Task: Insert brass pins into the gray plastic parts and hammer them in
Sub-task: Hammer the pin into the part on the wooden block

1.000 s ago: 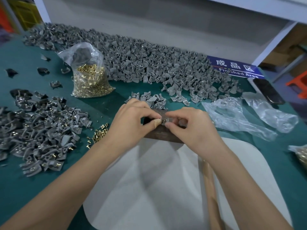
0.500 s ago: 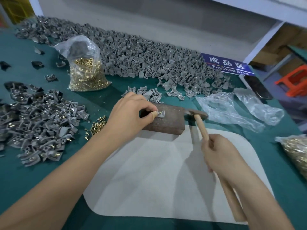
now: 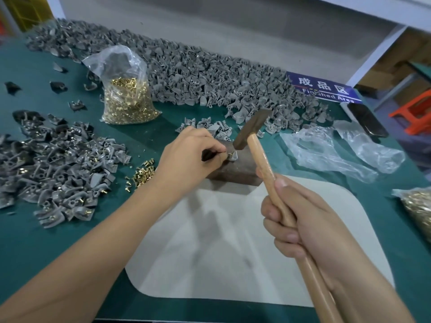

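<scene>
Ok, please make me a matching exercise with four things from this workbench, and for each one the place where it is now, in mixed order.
Things:
1. hammer
2. gray plastic part
3. bag of brass pins
4. loose brass pins

Places:
A. on the green table, beside the left wrist
B. on the dark block, pinched by the left hand
C. standing in front of the long gray heap
D. gripped by the right hand, head above the block

Pairs: 1-D, 2-B, 3-C, 4-A

grey wall (image 3: 233, 31) behind green table (image 3: 23, 241), orange stool (image 3: 415, 113).
</scene>
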Motion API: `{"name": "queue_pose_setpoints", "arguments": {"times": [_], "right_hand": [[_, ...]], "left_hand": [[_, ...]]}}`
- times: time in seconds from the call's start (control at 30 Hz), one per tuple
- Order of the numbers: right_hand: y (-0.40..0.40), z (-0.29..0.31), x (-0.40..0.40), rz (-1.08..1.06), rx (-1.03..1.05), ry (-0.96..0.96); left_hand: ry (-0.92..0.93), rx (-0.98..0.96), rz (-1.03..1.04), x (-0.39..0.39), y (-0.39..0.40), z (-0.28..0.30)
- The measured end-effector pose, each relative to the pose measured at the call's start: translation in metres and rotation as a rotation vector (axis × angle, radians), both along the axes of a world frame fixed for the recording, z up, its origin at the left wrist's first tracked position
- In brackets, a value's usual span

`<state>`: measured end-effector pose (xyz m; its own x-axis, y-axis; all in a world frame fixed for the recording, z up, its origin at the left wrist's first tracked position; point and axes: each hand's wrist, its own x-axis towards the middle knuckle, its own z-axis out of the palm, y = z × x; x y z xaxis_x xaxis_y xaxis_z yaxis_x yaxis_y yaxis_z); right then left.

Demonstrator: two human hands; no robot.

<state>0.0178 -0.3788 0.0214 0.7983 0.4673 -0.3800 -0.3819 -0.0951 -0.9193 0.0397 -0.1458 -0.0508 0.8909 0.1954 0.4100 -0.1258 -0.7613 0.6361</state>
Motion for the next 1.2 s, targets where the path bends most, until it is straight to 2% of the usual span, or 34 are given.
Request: {"name": "queue_pose_setpoints", "arguments": {"times": [0.37,0.5,0.67,0.8,0.93,1.07,1.2], "right_hand": [[0.007,0.001,-0.005,-0.013,-0.010,-0.082],[0.005,-0.002,-0.003,0.000,-0.041,-0.030],[0.008,-0.003,-0.010,-0.026,0.030,-0.151],[0.008,-0.007,-0.012,0.000,-0.005,-0.080],[0.010,-0.007,-0.013,-0.042,0.001,-0.159],[0.011,-0.004,-0.010,0.020,-0.028,-0.106],[0.013,-0.004,-0.019,0.012,0.030,-0.171]], "left_hand": [[-0.019,0.039,0.026,0.001,0.000,0.000],[-0.014,0.039,0.040,0.001,0.001,0.000],[-0.013,0.046,0.029,0.000,0.001,0.001],[0.000,0.041,0.028,0.000,0.001,0.002],[0.013,0.044,0.027,0.000,0.001,0.003],[0.027,0.044,0.032,-0.001,0.001,0.004],[0.034,0.049,0.036,-0.002,0.000,0.006]]}}
